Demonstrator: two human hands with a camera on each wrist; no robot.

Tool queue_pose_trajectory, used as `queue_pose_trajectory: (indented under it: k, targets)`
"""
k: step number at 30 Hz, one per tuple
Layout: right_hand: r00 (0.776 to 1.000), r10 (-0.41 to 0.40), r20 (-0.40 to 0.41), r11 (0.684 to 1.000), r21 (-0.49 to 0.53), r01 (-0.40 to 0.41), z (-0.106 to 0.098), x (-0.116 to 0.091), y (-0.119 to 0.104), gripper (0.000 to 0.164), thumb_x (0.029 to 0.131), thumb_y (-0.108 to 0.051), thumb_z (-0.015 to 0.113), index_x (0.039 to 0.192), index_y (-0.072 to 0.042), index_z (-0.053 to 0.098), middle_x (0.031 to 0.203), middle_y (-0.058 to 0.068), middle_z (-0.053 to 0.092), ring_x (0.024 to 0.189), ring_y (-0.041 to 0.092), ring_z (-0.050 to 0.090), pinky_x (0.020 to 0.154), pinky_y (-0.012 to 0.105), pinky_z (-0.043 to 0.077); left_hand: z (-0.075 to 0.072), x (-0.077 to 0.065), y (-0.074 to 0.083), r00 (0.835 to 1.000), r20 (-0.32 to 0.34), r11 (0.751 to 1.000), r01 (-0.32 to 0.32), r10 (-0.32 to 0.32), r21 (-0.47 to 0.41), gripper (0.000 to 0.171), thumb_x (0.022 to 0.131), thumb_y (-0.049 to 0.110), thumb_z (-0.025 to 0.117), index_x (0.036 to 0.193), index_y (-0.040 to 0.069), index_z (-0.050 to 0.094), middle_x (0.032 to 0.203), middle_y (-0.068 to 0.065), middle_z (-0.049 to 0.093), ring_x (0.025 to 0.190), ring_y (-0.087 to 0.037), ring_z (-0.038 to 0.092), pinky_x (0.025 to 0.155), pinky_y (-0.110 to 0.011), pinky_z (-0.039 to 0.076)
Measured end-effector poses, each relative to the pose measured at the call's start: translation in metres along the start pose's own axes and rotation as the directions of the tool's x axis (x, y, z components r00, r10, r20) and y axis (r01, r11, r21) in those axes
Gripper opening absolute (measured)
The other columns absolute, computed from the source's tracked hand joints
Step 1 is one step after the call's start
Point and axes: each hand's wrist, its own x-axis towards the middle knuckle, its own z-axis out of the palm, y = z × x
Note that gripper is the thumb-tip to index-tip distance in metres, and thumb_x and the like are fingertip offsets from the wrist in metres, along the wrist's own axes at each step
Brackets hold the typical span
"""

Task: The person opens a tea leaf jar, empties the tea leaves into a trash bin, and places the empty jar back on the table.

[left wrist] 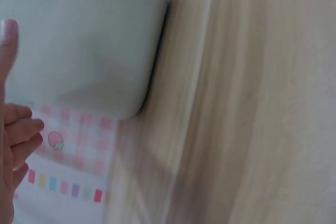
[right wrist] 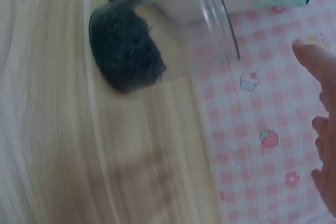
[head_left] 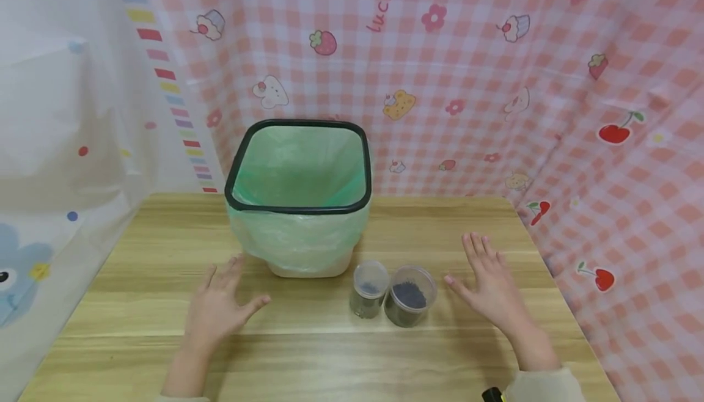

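Two clear containers with dark, fine contents stand side by side on the table: a narrower jar (head_left: 366,295) and a wider jar (head_left: 406,310). The right wrist view shows the wider jar (right wrist: 128,51) close up, its dark filling covering the lower part. My right hand (head_left: 489,292) is just right of it, fingers spread and holding nothing. My left hand (head_left: 214,310) is also spread, left of the jars and in front of a bin (head_left: 308,266) lined with a green bag. In the left wrist view the bin's pale wall (left wrist: 89,40) lies beyond the fingers.
The bin's black rim (head_left: 297,210) holds the green bag (head_left: 297,237) folded over its sides. The wood-grain table (head_left: 308,365) meets a pink checked cloth (head_left: 352,66) behind and at the right. A white patterned cloth (head_left: 49,127) hangs at the left.
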Motion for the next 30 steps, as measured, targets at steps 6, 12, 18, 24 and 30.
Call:
queue_pose_trajectory:
  k: [6,12,18,24,30]
  targets:
    - [0.999,-0.021,0.024,0.999,0.04,0.02,0.002,0.0,-0.013,0.093,0.085,-0.047,0.063,0.151,-0.012,0.008,0.153,0.018,0.008,0.141,0.035,-0.001,0.109,0.057,0.001,0.008,-0.006,0.01,0.997,-0.06,0.985,-0.065,0.057,-0.159,0.084,0.072,0.051,0.072,0.131,-0.004,0.049,0.131,-0.021,0.051,0.119,-0.041,0.048,0.1,-0.053,0.033]
    - [0.999,-0.043,0.001,0.996,0.077,0.043,0.003,0.0,-0.026,0.091,0.084,-0.044,0.065,0.15,-0.012,0.012,0.153,0.017,0.011,0.141,0.033,0.003,0.11,0.056,0.003,0.016,-0.01,0.018,0.993,-0.054,0.952,-0.118,0.107,-0.282,0.086,0.07,0.042,0.077,0.137,0.001,0.043,0.135,-0.017,0.048,0.121,-0.04,0.046,0.099,-0.056,0.033]
    - [0.998,-0.054,-0.019,0.991,0.125,0.055,0.006,0.0,-0.038,0.092,0.081,-0.044,0.068,0.149,-0.008,0.018,0.153,0.014,0.014,0.141,0.032,0.006,0.111,0.053,0.006,0.02,-0.016,0.025,0.997,0.057,0.93,-0.028,0.053,-0.367,0.092,0.072,0.042,0.075,0.144,0.005,0.032,0.142,-0.019,0.039,0.124,-0.047,0.039,0.098,-0.059,0.034]
    - [0.999,-0.046,-0.001,0.981,0.189,0.045,0.01,0.002,-0.05,0.099,0.076,-0.046,0.073,0.149,-0.009,0.017,0.155,0.01,0.013,0.141,0.031,0.009,0.11,0.054,0.013,0.029,-0.016,0.035,0.996,0.078,0.907,-0.011,0.048,-0.42,0.097,0.066,0.042,0.08,0.143,0.006,0.035,0.141,-0.019,0.04,0.126,-0.041,0.04,0.1,-0.053,0.034]
    - [0.997,-0.078,0.009,0.973,0.22,0.075,0.014,0.009,-0.065,0.105,0.071,-0.046,0.077,0.15,-0.012,0.017,0.155,0.009,0.015,0.141,0.03,0.013,0.109,0.054,0.017,0.037,-0.011,0.05,0.992,0.123,0.886,0.034,0.026,-0.462,0.097,0.065,0.044,0.08,0.143,0.008,0.035,0.143,-0.014,0.039,0.127,-0.036,0.04,0.102,-0.049,0.034]
